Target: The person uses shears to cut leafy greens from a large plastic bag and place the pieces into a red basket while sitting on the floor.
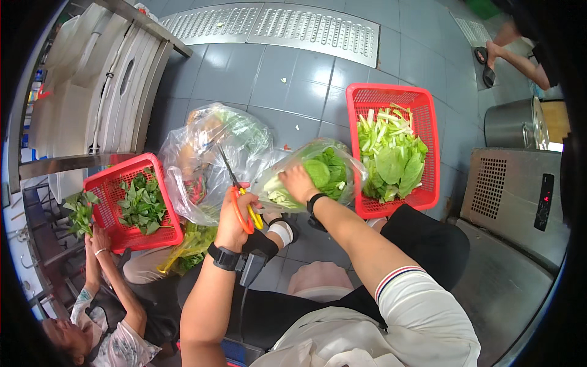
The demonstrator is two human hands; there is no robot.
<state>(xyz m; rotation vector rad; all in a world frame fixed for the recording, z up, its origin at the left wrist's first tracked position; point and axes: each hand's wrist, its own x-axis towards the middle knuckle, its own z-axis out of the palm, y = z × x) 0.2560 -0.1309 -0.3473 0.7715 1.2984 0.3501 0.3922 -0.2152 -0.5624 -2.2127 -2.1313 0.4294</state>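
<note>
Scissors [235, 176] with one orange and one yellow handle are gripped in my left hand [234, 213], blades pointing away from me. My right hand [299, 184] reaches into the mouth of a clear plastic bag [353, 172] and rests on leafy greens [323, 170] with pale stalks. Whether its fingers close around a stalk is hidden. Right of that bag, a red plastic basket [352, 137] holds cut pale stalks and broad green leaves [394, 158].
Another clear bag [247, 121] with vegetables and red chillies [196, 189] lies left of centre. At left, a co-worker's hands [98, 239] hold greens beside a second red basket [158, 172]. A metal drain grate [316, 34], steel cabinet [504, 266] and large pot [511, 123] surround the floor.
</note>
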